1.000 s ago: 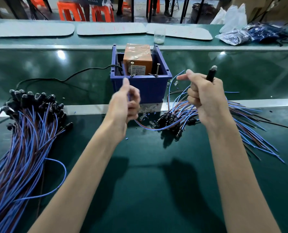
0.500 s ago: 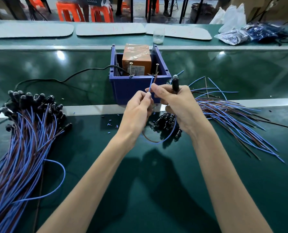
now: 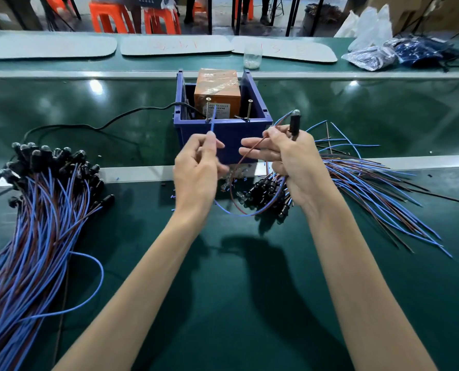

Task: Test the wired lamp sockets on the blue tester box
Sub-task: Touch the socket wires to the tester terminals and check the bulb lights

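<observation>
The blue tester box (image 3: 223, 131) stands mid-table with an orange unit (image 3: 217, 89) inside and two upright screws, a left screw (image 3: 209, 108) and a right screw (image 3: 249, 109), at its front rim. My left hand (image 3: 199, 167) pinches a blue wire (image 3: 213, 121) whose tip reaches up beside the left screw. My right hand (image 3: 290, 162) grips a black lamp socket (image 3: 294, 123) upright and pinches its brown wire (image 3: 252, 149) just right of the box front. Both wires loop down between my hands.
A large bundle of wired sockets (image 3: 35, 210) lies at the left. Another heap of sockets and wires (image 3: 357, 183) spreads at the right. A black cable (image 3: 102, 127) runs into the box. A small jar (image 3: 252, 57) and plastic bags (image 3: 383, 52) sit at the far side.
My hands have moved apart. The left hand lifted the blue wire end up to the left screw; the right hand shifted right with the socket and brown wire.
</observation>
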Demonstrator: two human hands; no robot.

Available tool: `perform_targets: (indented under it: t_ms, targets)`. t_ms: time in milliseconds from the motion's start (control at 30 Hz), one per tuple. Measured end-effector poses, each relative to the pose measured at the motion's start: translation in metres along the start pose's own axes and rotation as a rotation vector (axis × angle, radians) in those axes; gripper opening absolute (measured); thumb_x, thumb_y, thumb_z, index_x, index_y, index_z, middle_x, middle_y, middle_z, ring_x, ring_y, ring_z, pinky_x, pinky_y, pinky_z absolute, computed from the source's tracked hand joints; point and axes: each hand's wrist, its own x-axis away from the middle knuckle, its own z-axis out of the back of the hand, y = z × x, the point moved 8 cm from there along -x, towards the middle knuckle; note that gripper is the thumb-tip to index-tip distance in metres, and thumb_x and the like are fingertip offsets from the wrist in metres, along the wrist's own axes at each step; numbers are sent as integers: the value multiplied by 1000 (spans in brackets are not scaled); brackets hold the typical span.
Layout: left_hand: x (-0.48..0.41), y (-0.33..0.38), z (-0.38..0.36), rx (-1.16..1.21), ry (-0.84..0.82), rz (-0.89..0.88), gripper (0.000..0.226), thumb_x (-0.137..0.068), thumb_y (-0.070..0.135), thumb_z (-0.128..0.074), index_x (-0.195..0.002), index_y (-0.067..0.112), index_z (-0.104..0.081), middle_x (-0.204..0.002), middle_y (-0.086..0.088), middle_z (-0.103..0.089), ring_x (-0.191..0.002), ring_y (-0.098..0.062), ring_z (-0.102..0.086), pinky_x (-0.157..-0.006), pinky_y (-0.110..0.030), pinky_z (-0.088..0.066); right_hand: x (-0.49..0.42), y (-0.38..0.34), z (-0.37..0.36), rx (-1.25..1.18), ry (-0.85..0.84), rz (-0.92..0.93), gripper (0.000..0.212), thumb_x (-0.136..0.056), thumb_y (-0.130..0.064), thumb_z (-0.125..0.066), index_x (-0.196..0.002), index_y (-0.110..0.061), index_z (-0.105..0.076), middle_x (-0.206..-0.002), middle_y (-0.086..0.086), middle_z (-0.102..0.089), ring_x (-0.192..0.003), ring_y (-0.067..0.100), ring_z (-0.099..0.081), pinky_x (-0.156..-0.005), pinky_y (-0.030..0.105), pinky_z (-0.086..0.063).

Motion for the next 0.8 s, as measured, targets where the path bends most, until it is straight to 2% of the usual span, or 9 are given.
perform_targets:
  t_ms: [67,133,200,267,433,533,600,700,800]
  targets:
    - [-6,-1,11,10,62,-6,30,-101,27,-45,-75,22,-59,-47,13,-35,-47,-9,-31,-50,-29,-31,-3,-1,7,-29,50,10,23,-103,-8,-34,-82,-13,-40,-69,9,-72,-59,19,-71,-31,12,-23]
    - [-12,-7,18,21,96,43,31,-101,20,-40,-80,24,-62,-49,14,-31,-48,-8,-27,-50,-27,-26,-4,-1,13,-35,110,27,22,-103,-10,-36,-83,-13,-43,-56,1,-68,-49,13,-66,-32,12,-25]
    - [-17,-13,21,70,100,114,35,-96,6,-33,-95,22,-63,-45,16,-31,-42,-4,-26,-46,-21,-26,-6,0,20,-30,171,48,22,-102,-10,-41,-83,-13,-52,-49,-5,-57,-40,5,-53,-36,12,-30]
    - [-20,-16,22,88,108,141,43,-91,-1,-31,-114,20,-60,-45,17,-32,-40,-4,-26,-44,-18,-25,-7,2,24,-15,199,56,25,-100,-9,-43,-81,-12,-58,-53,-5,-45,-40,2,-36,-36,12,-25]
    - [-24,-13,27,35,73,75,41,-102,9,-37,-141,17,-46,-77,12,-68,-42,-3,-51,-48,-12,-38,-11,6,30,-48,223,-4,30,-90,4,-34,-99,-2,-62,-58,-3,-47,-40,1,-29,-33,12,-19]
    - [-25,-14,30,45,58,73,47,-105,16,-36,-151,17,-28,-86,13,-72,-43,-6,-61,-45,-13,-42,-11,5,35,-84,260,-1,30,-90,7,-37,-107,-2,-60,-57,-3,-58,-42,1,-35,-34,11,-20]
    - [-25,-13,33,68,88,60,48,-104,18,-41,-150,19,-29,-82,12,-73,-44,-8,-63,-44,-13,-43,-10,2,37,-104,268,21,26,-91,7,-40,-105,-8,-56,-61,-1,-64,-44,3,-40,-34,12,-22]
    - [-24,-12,40,136,173,40,36,-98,22,-54,-135,21,-54,-75,8,-74,-43,-12,-63,-43,-14,-43,-9,0,36,-73,256,52,21,-93,5,-44,-94,-15,-52,-70,3,-70,-43,5,-47,-35,13,-24]
    - [-22,-12,45,165,238,15,28,-94,26,-61,-122,20,-64,-61,7,-70,-35,-9,-52,-41,-16,-41,-8,2,30,-40,226,66,19,-95,2,-47,-90,-14,-57,-78,5,-71,-43,3,-48,-36,11,-27]
